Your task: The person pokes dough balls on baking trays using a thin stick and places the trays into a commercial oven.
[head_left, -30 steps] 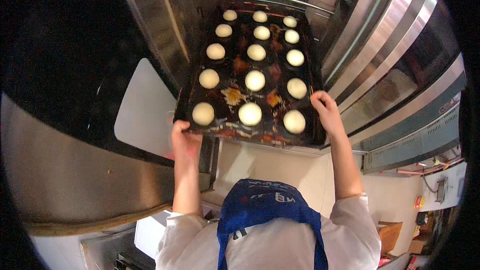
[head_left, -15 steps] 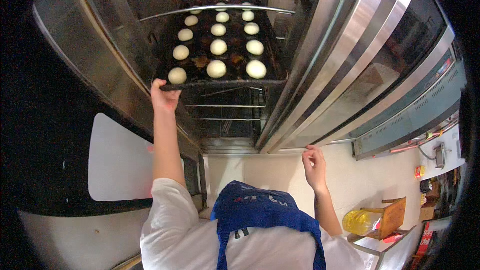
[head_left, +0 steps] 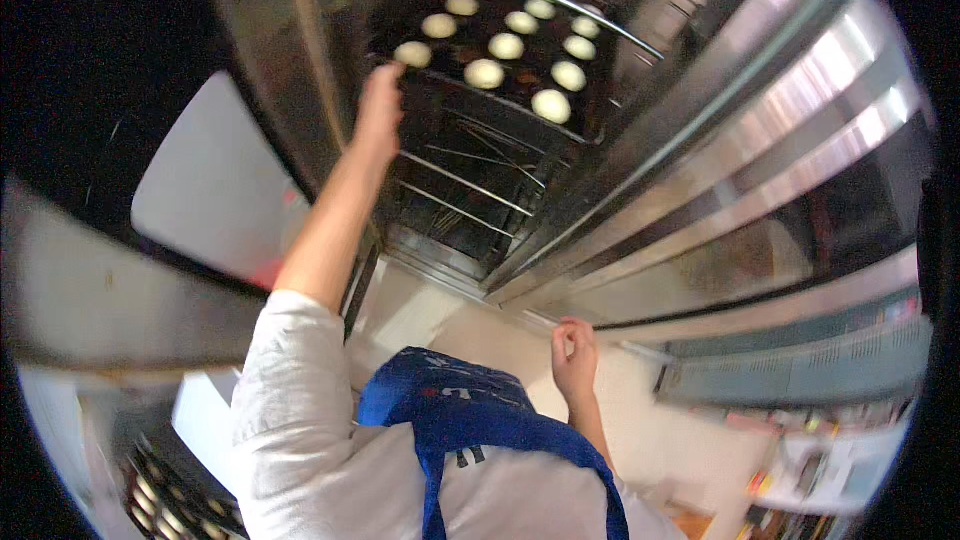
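A dark baking tray (head_left: 460, 85) with several rows of pale round dough pieces (head_left: 485, 74) sits inside a steel cabinet, partly behind a curved metal bar (head_left: 620, 30). My left hand (head_left: 382, 105), blurred, is closed on the tray's front left corner, with the arm stretched up to it. My right hand (head_left: 574, 352) is low at the right, below the cabinet's front edge, its fingers curled together with nothing visible in them.
Empty rails (head_left: 465, 185) lie below the tray. Glossy steel and glass doors (head_left: 720, 200) line the right. A white rounded board (head_left: 205, 175) is at the left, another loaded tray (head_left: 170, 505) at lower left, and a pale floor (head_left: 650, 450) below.
The tray has moved away from me, deeper into the cabinet. My right hand has let go of it and dropped low. My left arm has reached farther up. The view has tilted.
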A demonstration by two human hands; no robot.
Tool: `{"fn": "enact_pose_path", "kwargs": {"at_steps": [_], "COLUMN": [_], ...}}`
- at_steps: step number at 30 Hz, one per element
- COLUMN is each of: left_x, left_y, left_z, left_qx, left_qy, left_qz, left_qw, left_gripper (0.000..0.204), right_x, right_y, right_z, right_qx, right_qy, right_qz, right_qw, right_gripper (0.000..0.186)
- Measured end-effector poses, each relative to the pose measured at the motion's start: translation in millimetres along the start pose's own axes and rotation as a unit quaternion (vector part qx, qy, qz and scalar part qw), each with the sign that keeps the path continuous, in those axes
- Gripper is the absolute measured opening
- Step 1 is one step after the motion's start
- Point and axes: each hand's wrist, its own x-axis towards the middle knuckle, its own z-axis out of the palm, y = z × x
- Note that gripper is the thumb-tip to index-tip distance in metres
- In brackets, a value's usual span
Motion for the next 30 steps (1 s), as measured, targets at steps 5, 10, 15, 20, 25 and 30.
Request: {"fn": "enact_pose_path", "kwargs": {"at_steps": [5,10,15,20,25,30], "left_x": [-104,-303,-482,-645,-807,-914], "left_y": [138,171,165,199,178,156], "left_z": [51,-42,-109,-213,-199,-4], "left_qx": [0.241,0.156,0.327,0.522,0.597,0.696], "left_qy": [-0.489,-0.374,-0.133,-0.102,-0.12,-0.17], "left_qz": [0.398,0.61,0.599,0.588,0.544,0.471], "left_qw": [0.737,0.681,0.719,0.609,0.578,0.515], "left_gripper": [0.048,0.028,0.022,0.025,0.027,0.03], "right_x": [34,-17,-88,-218,-358,-352], "right_y": [-51,-71,-168,-272,-199,-84], "right_z": [92,133,125,133,5,-221], "right_qx": [0.094,0.188,0.018,0.078,0.058,0.057], "right_qy": [0.002,-0.185,-0.203,-0.186,-0.221,-0.222], "right_qz": [0.06,0.092,-0.296,-0.349,-0.32,-0.359], "right_qw": [0.994,0.96,0.933,0.915,0.919,0.905], "right_gripper": [0.007,0.008,0.007,0.005,0.005,0.01]}}
